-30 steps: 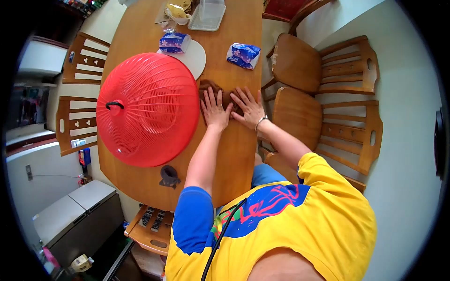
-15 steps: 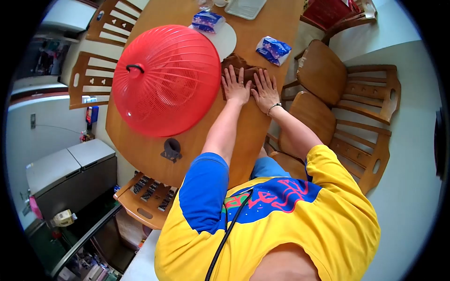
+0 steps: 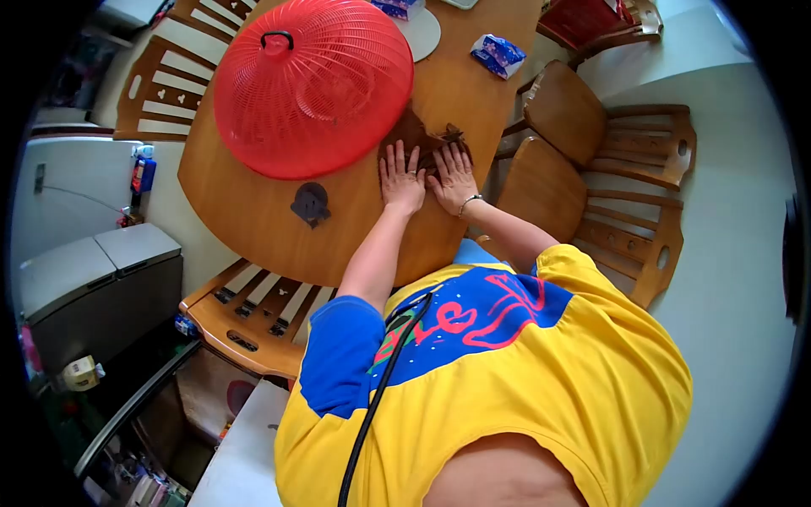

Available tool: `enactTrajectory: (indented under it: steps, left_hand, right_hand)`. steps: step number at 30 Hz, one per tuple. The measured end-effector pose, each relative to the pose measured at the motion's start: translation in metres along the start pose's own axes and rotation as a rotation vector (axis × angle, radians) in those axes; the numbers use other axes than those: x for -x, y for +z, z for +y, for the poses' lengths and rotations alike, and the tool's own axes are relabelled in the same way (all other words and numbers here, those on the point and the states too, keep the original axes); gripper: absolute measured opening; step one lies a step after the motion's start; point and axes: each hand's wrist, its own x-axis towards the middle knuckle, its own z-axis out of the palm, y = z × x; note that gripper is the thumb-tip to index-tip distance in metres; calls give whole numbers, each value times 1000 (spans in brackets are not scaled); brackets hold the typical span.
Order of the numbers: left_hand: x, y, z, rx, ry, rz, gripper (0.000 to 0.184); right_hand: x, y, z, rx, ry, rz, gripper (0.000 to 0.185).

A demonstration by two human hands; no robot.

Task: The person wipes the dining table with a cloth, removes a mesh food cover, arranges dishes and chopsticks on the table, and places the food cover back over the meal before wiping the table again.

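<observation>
Brown cloth [image 3: 409,128] is lying rumpled under the open left hand [image 3: 402,186] and right hand [image 3: 455,176]; flat palms are probably giving steadier pressure.

No word can be read for certain: the pink and green lettering on the shirt [image 3: 498,380] is creased, and print on the blue-and-white packet [image 3: 498,57] is too small.

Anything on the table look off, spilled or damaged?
No spill or breakage visible. Slightly odd: the brown cloth is rumpled, not flat, under left hand and right hand, and a small dark grey item, too unclear to identify, lies loose near the red mesh cover.
</observation>
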Motion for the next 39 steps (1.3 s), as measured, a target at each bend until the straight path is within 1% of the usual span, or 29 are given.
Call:
enactTrajectory:
  steps: [1,4,7,9,11,13,14,15,16,19,22,25,29,30,33,35,37,39]
  left_hand:
    - [14,-2,-5,32,-11,5,60]
    - [58,-11,-25,21,11,35,60]
    - [106,-21,-42,-12,31,101,60]
    - [134,-31,-51,-11,47,99,62]
    - [156,-36,-61,-8,84,62,65]
    - [164,-34,-63,-16,92,35,66]
    - [161,-31,-61,-49,87,23,67]
    - [158,-28,-58,-79,78,10,68]
    - [152,-26,-57,-35,116,18,70]
    - [130,-20,-55,-95,142,-127,74]
    - [95,-12,-43,-97,183,-165,76]
    - [61,-8,-28,-115,203,-196,77]
    - [20,-8,-13,-115,296,-165,78]
    - [10,-5,-11,-99,327,-121,78]
    - [-22,-3,1,-84,357,-105,78]
    - [-43,-3,8,-124,374,-111,79]
    - [-69,-3,15,-118,373,-175,83]
    - [-96,-6,24,-113,360,-191,84]
  right_hand:
    - [9,1,-11,10,6,-2,66]
    - [29,0,-45,17,-65,-88,65]
    - [52,7,-75,-27,-170,-94,65]
    - [66,-4,-93,-93,-243,-140,65]
    - [75,-2,-101,-117,-295,-234,68]
    - [77,-5,-101,-154,-344,-226,70]
    - [75,-7,-95,-184,-334,-287,74]
    - [74,-9,-91,-177,-352,-273,72]
    - [74,-8,-85,-196,-345,-271,72]
    - [69,-15,-67,-229,-339,-220,70]
    - [58,-24,-42,-257,-332,-146,69]
    - [46,-31,-18,-254,-267,-120,68]
    - [30,-33,15,-248,-239,-119,68]
    - [24,-33,22,-230,-223,-123,69]
    - [5,-35,48,-204,-219,-112,72]
    - [-8,-39,62,-211,-207,-102,72]
    - [-25,-38,80,-196,-202,-85,72]
    - [-44,-44,99,-196,-202,-89,73]
